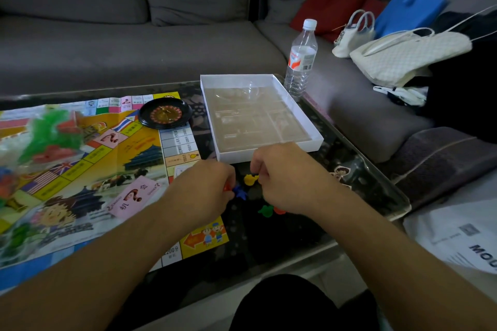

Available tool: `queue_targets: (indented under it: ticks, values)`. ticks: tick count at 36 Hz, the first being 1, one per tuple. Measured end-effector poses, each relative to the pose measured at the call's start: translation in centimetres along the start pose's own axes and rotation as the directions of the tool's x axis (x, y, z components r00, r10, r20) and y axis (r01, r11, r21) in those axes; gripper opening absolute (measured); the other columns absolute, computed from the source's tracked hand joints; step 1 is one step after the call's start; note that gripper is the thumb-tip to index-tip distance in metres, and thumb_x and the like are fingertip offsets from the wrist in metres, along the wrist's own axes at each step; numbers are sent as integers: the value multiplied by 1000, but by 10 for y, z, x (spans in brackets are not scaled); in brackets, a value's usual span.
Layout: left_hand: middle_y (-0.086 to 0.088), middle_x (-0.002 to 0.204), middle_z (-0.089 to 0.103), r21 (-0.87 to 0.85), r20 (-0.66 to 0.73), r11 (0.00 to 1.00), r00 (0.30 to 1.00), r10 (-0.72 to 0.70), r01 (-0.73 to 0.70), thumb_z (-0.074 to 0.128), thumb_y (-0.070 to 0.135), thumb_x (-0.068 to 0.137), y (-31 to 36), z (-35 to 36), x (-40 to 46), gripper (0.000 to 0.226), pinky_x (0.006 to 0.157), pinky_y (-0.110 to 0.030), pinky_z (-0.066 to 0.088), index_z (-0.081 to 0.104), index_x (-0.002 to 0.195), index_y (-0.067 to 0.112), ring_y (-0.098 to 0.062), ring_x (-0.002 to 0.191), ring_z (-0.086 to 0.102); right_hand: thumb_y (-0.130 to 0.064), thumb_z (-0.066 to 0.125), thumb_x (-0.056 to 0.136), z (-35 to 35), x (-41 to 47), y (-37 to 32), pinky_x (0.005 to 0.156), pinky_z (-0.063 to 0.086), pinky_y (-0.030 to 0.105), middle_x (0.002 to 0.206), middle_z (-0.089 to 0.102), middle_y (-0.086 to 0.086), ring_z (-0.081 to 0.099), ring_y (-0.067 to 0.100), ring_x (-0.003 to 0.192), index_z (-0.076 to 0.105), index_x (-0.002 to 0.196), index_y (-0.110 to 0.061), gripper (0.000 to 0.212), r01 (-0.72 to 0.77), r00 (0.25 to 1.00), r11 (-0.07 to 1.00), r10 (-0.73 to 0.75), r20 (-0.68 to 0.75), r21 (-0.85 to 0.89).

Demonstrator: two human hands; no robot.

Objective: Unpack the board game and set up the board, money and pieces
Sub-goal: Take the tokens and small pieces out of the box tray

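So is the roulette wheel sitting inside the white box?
No, the roulette wheel rests on the far corner of the game board, left of the white box and outside it.

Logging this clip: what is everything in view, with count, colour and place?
Game board: one, multicoloured, flat on table's left.
Roulette wheel: one, black, board's far corner.
Box tray: one, white, right of board.
Card: one, pink, on board.
Bagged pieces: green and red, blurred, uncounted.
Pawns: yellow, blue, green, by hands.
Water bottle: one, clear.
Handbags: two, white, on sofa.
Left hand: holds something orange.
Right hand: curled, contents hidden.
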State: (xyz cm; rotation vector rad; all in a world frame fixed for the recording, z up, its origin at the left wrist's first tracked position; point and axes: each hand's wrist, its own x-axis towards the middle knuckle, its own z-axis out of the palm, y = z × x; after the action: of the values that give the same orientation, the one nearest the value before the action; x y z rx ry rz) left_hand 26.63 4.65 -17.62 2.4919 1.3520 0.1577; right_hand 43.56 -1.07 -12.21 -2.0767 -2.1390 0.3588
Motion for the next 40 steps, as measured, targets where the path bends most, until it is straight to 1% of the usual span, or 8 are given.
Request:
queue_targets:
  ticks: [5,11,15,20,25,28,35,40]
  values:
    - [1,108,66,-24,-17,999,999,-40,39,77,28,90,-4,-2,-1,22,81,-34,55,70,111,27,-18,96,63,-42,76,86,14,6,-18,96,45,37,105,68,2,60,26,106,77,104,-25,25,178,982,943,-189,-15,-282]
    - [3,105,67,-74,-143,993,985,-102,92,77,31,89,-11,-8,-7,22,83,-32,52,67,107,27,-16,97,61,-37,73,92,27,13,-32,100,40,39,110,65,8,55,27,112,71,103,-17,23,192,974,886,-226,-31,-422]
    - [6,103,69,-164,-153,983,982,-109,83,77,24,89,-13,-12,-13,12,86,-37,56,68,97,29,-14,96,65,-34,73,89,35,15,-29,100,39,38,108,65,6,53,27,110,74,104,-21,20,191,975,905,-220,-35,-380]
    - [11,94,70,-335,-175,939,974,-142,77,75,14,89,-7,-11,-15,16,70,-15,48,69,91,29,-8,89,68,-35,65,87,36,7,-24,92,41,37,92,65,0,54,25,98,55,87,-25,15,223,954,933,-269,-135,-282]
    - [17,89,69,-425,-143,903,981,-134,61,79,21,89,3,-7,-16,19,66,-9,43,67,97,34,2,83,64,-38,67,89,14,-19,-2,67,54,34,77,66,-9,61,10,71,54,90,-28,16,76,942,979,-8,-334,189]
    - [16,90,69,-449,-97,891,987,-124,68,77,16,91,8,-1,-18,27,66,-7,44,63,108,31,2,84,64,-31,74,92,5,-41,23,61,49,14,73,66,-12,63,1,69,61,89,-30,13,18,937,951,93,-338,310]
    - [12,99,69,-249,-4,967,999,-48,45,68,21,96,26,10,-25,18,86,-29,59,70,112,31,-6,91,65,-26,80,91,27,-76,56,63,36,7,80,51,-22,50,-7,73,69,104,-37,21,-131,965,976,166,-201,175]
    - [8,108,66,-169,-8,986,1000,-3,1,64,26,100,33,14,-25,19,88,-30,57,72,115,33,-9,94,63,-25,73,95,43,-76,59,79,40,12,103,49,-20,50,0,95,67,117,-31,24,-159,978,985,165,-127,60]
